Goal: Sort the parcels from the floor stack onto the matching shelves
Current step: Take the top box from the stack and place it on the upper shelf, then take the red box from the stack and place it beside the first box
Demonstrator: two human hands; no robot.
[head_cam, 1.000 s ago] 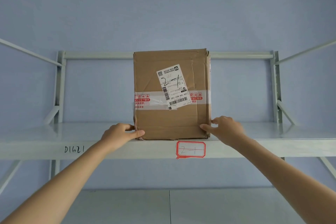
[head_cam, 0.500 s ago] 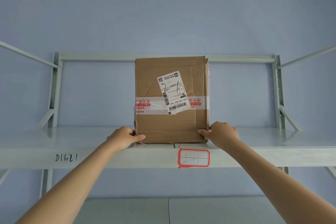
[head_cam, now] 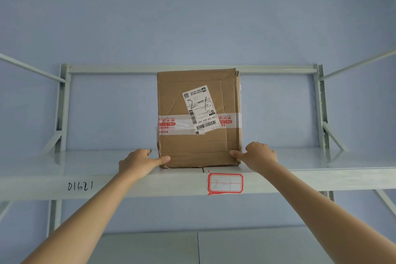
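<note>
Since the earlier frame the box (head_cam: 198,118) has slid a little further back from the shelf's front lip, and both hands have followed it in. Nearest the camera, two bare forearms reach up and forward from the lower corners. Next comes the shelf (head_cam: 64,186), its front edge marked with handwritten "D1621" on the left and a red-bordered tag (head_cam: 225,184) reading "2-1" just right of centre. On the deck, the left hand (head_cam: 139,163) pinches the box's lower left corner, thumb flat on the front face and fingers (head_cam: 143,152) curled round the side. The right hand (head_cam: 259,156) grips the lower right corner the same way, thumb on the front. The box stands upright just behind the lip, directly above the tag, and its white label (head_cam: 200,110) bears a handwritten "2-1", so the match looks right. Behind it run the rack's rear rail and the blue wall. To finish well, I would push evenly with both thumbs so the box does not twist, stop once its base sits fully on the deck, keep the label facing out, then let go of both corners together; a tall box like this could tip if released unevenly.
</note>
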